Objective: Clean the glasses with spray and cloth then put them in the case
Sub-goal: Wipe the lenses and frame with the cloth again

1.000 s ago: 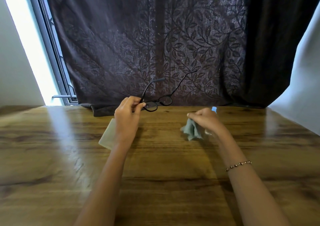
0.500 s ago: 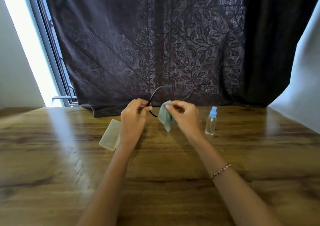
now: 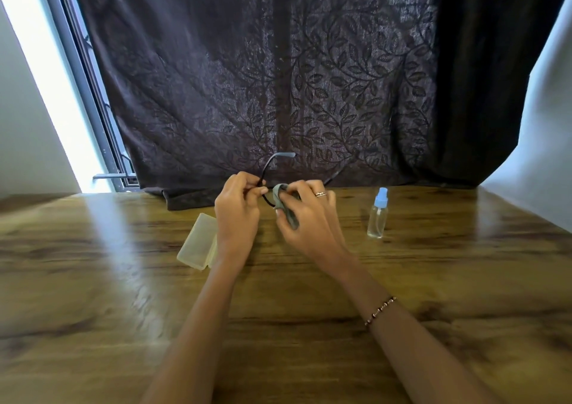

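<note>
Since half a second ago, the right hand (image 3: 309,214) has wrapped the grey-green cloth (image 3: 287,214) further round a lens of the black-framed glasses (image 3: 272,162). They are held above the wooden table (image 3: 433,279) near its far edge, by the dark leaf-patterned curtain (image 3: 278,93). The left hand (image 3: 236,214) has its fingers pinched on the frame, and the right fingers are clamped on the cloth. The translucent yellowish case (image 3: 199,242) lies beside the left wrist. The clear blue-capped spray bottle (image 3: 377,217) stands apart to the right.

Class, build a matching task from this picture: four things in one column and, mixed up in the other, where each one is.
Things:
1 glasses
2 cloth
3 spray bottle
4 case

Places:
A standing on the table, right of the right hand
B lying on the table beside the left wrist
C gripped by the left hand
D pinched in the right hand

Pairs: 1-C, 2-D, 3-A, 4-B
</note>
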{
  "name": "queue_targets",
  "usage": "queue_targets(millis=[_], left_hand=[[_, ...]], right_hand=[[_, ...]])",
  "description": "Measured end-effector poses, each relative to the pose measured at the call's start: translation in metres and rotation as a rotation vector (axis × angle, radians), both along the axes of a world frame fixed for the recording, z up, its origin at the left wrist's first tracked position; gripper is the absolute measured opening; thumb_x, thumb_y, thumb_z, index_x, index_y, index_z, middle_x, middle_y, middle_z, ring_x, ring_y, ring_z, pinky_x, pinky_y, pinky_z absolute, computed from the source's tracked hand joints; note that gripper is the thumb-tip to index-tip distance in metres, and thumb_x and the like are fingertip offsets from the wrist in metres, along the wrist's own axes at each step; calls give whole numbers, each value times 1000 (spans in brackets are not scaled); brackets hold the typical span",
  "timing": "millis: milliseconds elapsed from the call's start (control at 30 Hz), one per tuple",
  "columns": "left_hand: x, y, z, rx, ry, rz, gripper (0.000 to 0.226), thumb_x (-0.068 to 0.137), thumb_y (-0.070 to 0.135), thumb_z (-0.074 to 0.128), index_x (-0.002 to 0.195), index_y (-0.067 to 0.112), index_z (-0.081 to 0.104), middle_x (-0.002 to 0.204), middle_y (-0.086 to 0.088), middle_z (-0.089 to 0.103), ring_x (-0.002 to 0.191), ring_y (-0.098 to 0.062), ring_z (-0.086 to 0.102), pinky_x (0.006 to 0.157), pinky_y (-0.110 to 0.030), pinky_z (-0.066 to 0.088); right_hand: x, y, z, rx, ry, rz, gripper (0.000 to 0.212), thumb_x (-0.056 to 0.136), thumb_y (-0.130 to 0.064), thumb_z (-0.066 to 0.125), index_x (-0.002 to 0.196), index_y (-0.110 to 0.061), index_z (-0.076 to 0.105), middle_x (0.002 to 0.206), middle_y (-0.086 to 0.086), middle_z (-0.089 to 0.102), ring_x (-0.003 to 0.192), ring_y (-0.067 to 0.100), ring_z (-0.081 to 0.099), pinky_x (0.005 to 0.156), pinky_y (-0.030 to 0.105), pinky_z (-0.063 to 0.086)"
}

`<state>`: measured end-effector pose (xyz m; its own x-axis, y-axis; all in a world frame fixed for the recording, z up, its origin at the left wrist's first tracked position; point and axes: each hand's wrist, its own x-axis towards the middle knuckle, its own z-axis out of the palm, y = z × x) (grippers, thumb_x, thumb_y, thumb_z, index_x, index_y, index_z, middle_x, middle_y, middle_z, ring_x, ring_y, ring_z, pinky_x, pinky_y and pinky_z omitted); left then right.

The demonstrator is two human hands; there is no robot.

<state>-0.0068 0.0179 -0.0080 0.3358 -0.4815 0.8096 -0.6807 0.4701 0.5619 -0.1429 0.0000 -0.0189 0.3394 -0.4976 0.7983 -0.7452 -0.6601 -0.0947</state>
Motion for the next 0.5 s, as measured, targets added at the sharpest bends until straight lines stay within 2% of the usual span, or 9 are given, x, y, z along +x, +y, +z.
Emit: queue_targets(millis=[100,200,267,333,433,500], left_hand=[[-1,1,1,-1,19,26,9,86,-1,61,86,8,62,85,4,60,76,-2,56,71,-7,43],[-2,1,2,0,25,16,7,86,0,61,87,6,63,86,3,60,76,-2,56,71,-8,43],[-1,1,2,2,20,32,7,87,-1,61,88,6,63,86,1,60,78,-7,57,71,-9,44],[-2,1,1,7,22,46,9,86,-3,59,88,5,63,86,0,60,77,-6,55,71,-8,43],[0,2,2,3,27,35,9,86,-3,60,87,6,62,86,1,60,76,3,55,70,-4,40],[0,1,3,-6,27,32,11,86,-5,59,87,5,62,86,0,61,78,5,56,72,-3,41]], right_hand=[[4,3,0,1,-60,97,21,84,-25,63,103,-19,69,105,-6,58,103,15,42,81,29,28],[6,3,-1,19,-15,-8,27,88,-34,61,110,-19,65,119,-3,53,111,17,40,82,34,30],[5,4,0,3,-6,-66,23,87,-35,61,101,-17,67,115,-2,54,109,18,43,81,37,34],[6,5,-2,-24,-30,12,18,84,-29,65,97,-16,68,108,-1,56,104,17,43,79,37,38],[10,5,-3,60,-30,58,33,86,-35,61,115,-20,64,118,-2,51,109,16,39,81,34,33],[7,4,-2,47,-26,-29,33,88,-40,57,114,-20,63,118,-2,51,108,15,39,79,34,33]])
